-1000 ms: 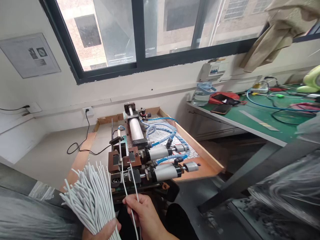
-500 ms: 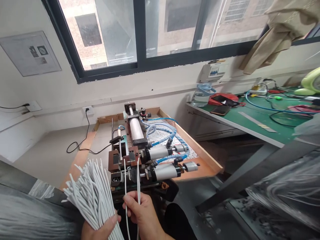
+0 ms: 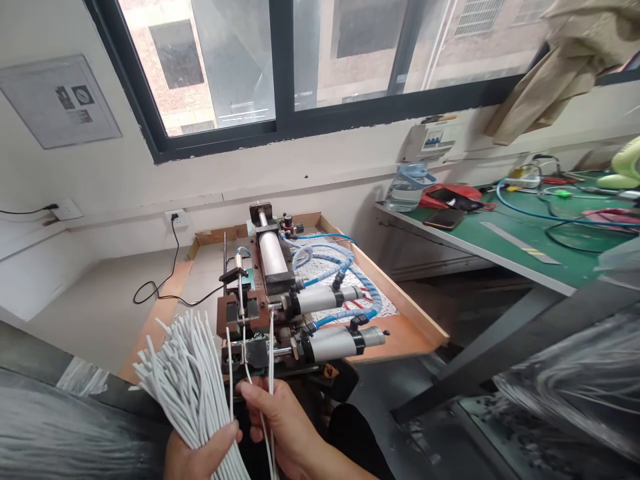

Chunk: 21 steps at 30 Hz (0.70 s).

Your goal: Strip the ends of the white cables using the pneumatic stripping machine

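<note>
My left hand is closed around a thick bundle of light grey wires, their ends fanned out upward. One wire stands apart beside the bundle, above my left thumb. My right hand pinches a wire between thumb and forefinger; its upper end reaches into the jaws of a pneumatic wire-stripping machine. Further wires run along my right palm, tips up in front of the machine. The black clamp block at the front sits against the pinched wire.
The machine stands in a wooden-edged tray with blue air hoses. A green workbench on the right holds a water jug, a phone and cables. Plastic-wrapped wire bundles lie at lower right.
My right hand has moved slightly left, bringing its wire to the jaws. The machine's brown jaw and front clamp block have slid left and closed. One wire now stands apart from the left-hand bundle.
</note>
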### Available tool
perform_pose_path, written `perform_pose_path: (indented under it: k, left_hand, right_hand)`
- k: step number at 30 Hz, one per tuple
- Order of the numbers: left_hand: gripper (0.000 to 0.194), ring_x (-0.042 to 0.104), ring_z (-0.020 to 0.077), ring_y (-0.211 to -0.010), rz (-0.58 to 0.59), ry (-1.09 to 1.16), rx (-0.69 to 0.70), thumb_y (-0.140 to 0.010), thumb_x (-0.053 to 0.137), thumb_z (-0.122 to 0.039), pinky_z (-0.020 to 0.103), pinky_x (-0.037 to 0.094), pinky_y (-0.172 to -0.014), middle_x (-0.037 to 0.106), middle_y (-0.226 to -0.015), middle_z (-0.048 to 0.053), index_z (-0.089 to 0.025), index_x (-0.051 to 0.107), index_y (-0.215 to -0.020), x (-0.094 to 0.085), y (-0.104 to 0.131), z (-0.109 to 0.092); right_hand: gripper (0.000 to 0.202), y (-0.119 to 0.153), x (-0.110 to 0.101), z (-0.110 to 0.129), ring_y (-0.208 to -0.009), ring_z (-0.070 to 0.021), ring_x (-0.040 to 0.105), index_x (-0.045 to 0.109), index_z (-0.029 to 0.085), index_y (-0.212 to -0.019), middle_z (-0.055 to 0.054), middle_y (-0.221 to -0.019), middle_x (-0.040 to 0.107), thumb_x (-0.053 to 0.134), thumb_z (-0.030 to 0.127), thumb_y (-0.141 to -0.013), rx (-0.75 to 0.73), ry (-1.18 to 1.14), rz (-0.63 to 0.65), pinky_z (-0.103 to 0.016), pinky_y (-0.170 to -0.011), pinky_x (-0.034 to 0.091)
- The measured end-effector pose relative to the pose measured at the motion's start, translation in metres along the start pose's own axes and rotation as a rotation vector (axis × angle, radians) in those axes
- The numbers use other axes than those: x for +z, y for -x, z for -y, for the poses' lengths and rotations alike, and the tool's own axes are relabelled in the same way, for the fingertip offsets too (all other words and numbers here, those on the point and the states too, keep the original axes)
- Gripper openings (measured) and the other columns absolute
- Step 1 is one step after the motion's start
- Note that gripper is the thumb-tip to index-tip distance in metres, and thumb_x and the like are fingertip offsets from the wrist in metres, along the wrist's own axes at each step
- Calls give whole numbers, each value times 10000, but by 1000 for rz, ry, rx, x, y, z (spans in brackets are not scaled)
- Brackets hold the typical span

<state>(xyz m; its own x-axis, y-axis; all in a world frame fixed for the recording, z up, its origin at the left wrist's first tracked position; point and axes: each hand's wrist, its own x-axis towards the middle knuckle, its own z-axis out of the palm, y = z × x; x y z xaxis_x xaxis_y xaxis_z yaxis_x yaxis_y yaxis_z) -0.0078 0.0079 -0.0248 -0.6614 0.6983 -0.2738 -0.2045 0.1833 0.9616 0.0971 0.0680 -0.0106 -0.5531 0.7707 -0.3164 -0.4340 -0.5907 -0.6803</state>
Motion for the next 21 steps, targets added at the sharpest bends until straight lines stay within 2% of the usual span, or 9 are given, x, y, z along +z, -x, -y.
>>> perform_pose_path:
  k: [2, 4, 9, 12, 17, 21]
  left_hand:
    - [427, 585, 274, -562, 32, 12, -4, -381, 718, -333, 393, 462, -547, 621, -565, 57, -131, 637, -748, 2, 1, 1]
    - [444, 592, 301, -622, 25, 42, -8, -369, 719, -337, 413, 466, -566, 632, -604, 62, -152, 638, -765, 3, 1, 2]
    - [375, 599, 301, -656, -63, 95, -39, -378, 720, -320, 416, 473, -597, 639, -630, 65, -181, 639, -716, 3, 3, -1]
    - [372, 600, 271, -588, -63, 84, -48, -396, 717, -309, 397, 474, -582, 634, -604, 66, -145, 633, -719, 2, 3, -4]
    - [343, 583, 227, -502, -52, 71, -55, -413, 722, -272, 348, 467, -525, 622, -547, 48, -123, 619, -704, 2, 4, -13]
    - [302, 577, 221, -492, -9, 38, -33, -428, 717, -265, 344, 464, -519, 629, -558, 50, -117, 620, -672, 5, 8, -21]
  right_hand:
    - [258, 1, 2, 0, -349, -41, 352, 544, 105, -572, 47, -413, 416, 684, 315, -521, 6, 41, 36, -166, -334, 206]
    - [263, 4, 3, -2, -354, -38, 344, 552, 101, -585, 50, -405, 409, 697, 306, -510, -43, 63, -17, -162, -336, 180]
    - [271, 8, 0, -4, -369, -29, 336, 520, 109, -596, 18, -459, 475, 639, 352, -604, -153, 47, -133, -166, -362, 114]
    - [276, 5, -3, -3, -357, -23, 283, 507, 113, -566, 39, -410, 429, 636, 353, -610, -140, 46, -148, -168, -365, 106]
    - [279, -2, -2, -1, -350, -24, 275, 486, 118, -524, 52, -379, 394, 642, 342, -583, -75, -6, -156, -159, -365, 116]
    - [275, -5, 2, -2, -358, -31, 305, 493, 120, -545, 57, -415, 392, 646, 347, -575, -30, -96, -106, -162, -361, 189]
